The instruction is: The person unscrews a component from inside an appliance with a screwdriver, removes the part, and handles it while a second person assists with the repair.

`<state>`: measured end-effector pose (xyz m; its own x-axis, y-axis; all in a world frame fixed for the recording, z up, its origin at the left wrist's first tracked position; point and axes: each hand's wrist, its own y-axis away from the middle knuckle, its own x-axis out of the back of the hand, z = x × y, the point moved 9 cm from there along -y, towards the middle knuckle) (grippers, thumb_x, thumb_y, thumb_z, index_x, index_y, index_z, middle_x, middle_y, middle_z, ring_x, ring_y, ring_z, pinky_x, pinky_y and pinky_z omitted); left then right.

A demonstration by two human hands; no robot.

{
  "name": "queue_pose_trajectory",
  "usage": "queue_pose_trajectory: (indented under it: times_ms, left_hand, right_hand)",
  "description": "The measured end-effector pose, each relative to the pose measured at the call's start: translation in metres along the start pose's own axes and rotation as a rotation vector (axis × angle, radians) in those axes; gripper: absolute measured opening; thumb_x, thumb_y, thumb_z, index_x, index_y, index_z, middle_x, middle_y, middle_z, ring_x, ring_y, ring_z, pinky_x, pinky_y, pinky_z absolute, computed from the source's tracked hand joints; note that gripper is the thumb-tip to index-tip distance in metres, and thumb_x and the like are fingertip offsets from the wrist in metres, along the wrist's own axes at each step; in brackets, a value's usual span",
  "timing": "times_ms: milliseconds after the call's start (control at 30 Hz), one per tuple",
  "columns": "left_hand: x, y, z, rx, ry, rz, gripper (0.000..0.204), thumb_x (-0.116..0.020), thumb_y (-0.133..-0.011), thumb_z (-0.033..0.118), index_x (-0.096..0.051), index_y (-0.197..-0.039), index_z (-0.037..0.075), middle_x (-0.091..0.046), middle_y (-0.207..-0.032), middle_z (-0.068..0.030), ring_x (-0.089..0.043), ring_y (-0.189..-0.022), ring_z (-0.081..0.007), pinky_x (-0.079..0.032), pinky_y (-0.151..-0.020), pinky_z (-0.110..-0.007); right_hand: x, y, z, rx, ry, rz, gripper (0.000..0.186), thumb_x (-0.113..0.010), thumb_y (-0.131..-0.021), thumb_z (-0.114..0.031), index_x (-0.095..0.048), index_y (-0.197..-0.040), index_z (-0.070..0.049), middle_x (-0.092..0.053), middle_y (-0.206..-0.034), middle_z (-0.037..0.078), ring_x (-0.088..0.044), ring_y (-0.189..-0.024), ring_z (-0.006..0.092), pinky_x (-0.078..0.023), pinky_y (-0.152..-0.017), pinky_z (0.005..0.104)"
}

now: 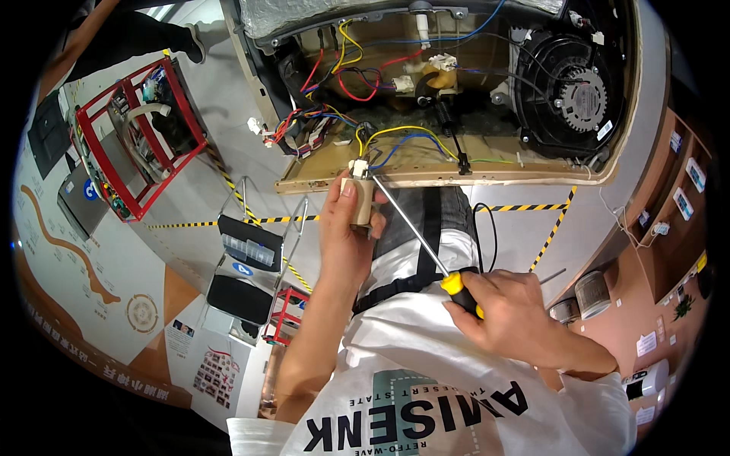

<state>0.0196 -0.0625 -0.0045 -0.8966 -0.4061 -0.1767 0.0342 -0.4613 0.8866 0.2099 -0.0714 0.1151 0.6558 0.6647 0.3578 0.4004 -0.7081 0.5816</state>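
Observation:
My left hand (346,232) grips a beige cylindrical part (360,199) with a white connector and yellow and blue wires on top, held just below the edge of an opened appliance (426,171). My right hand (506,308) holds a screwdriver (414,232) by its yellow and black handle. Its long metal shaft runs up and left, and the tip meets the top of the beige part beside my left thumb.
The opened appliance shows bundles of red, blue, yellow and black wires (342,76) and a black round fan (570,87) at right. A red metal frame (137,137) stands at left. A folding step stool (247,262) holds a clear parts box. Yellow-black floor tape (525,207) crosses the floor.

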Motion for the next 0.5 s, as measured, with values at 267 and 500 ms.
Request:
queue_pose_trajectory:
  times_ms: [267,500]
  left_hand:
    - [0.013,-0.006,0.007,0.034,-0.125,-0.1,0.051,-0.068,-0.093,0.023,-0.051,-0.136,0.002,-0.065,-0.103,-0.0106,-0.057,-0.068,-0.0135,-0.046,-0.057,-0.025]
    - [0.018,-0.006,0.011,-0.047,-0.23,-0.073,0.059,-0.076,-0.087,0.011,-0.05,-0.139,0.0,-0.063,-0.115,-0.0066,-0.061,-0.091,-0.0116,-0.053,-0.068,-0.026]
  right_hand:
    - [0.029,-0.003,0.013,0.039,0.065,-0.053,0.026,-0.075,-0.076,-0.023,-0.068,-0.088,-0.001,-0.066,-0.069,0.01,-0.064,-0.06,0.0257,-0.05,-0.055,0.0371]
    - [0.032,-0.006,0.017,0.034,0.097,-0.135,0.028,-0.075,-0.075,-0.023,-0.068,-0.09,-0.001,-0.063,-0.067,0.009,-0.063,-0.06,0.0262,-0.051,-0.056,0.0378]
